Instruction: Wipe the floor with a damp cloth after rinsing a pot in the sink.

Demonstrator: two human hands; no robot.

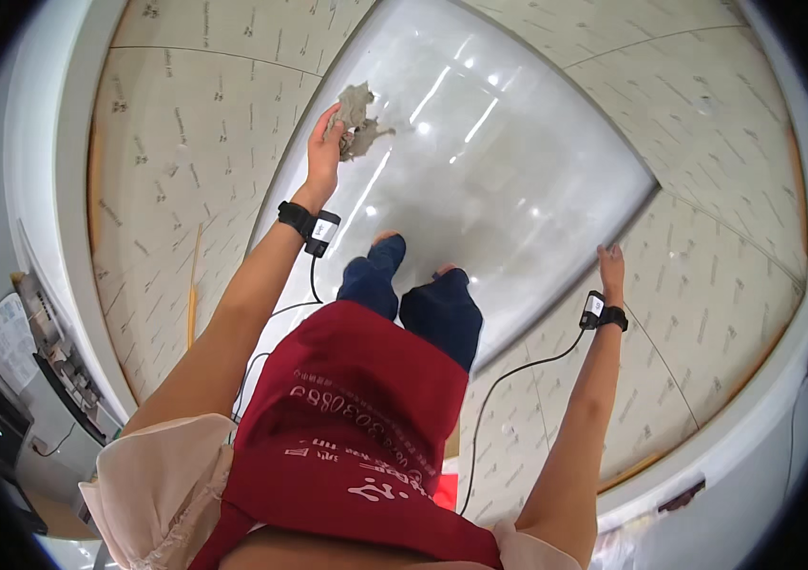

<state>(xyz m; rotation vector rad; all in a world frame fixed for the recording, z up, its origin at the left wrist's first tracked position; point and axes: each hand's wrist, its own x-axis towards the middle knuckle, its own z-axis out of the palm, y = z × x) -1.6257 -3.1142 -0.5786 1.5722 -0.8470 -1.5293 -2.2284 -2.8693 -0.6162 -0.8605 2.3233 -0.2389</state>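
My left hand (324, 153) is up over the glossy grey floor (504, 164), its fingers around a crumpled grey-brown rag (358, 117). The rag has ragged edges, and its lower part spreads toward the right. My right hand (611, 274) is stretched out to the right, beside the dark edge of the grey surface. I see nothing in it, and its fingers look slightly apart. Black straps with small boxed devices sit on both wrists, each with a black cable.
Beige panels (718, 128) with repeated print surround the grey floor, with a pale frame beyond. My feet and dark blue trousers (443, 313) are below a red apron (347, 399). A thin yellow strip (194, 306) lies at left. Screens and a paper sheet (6, 340) are at far left.
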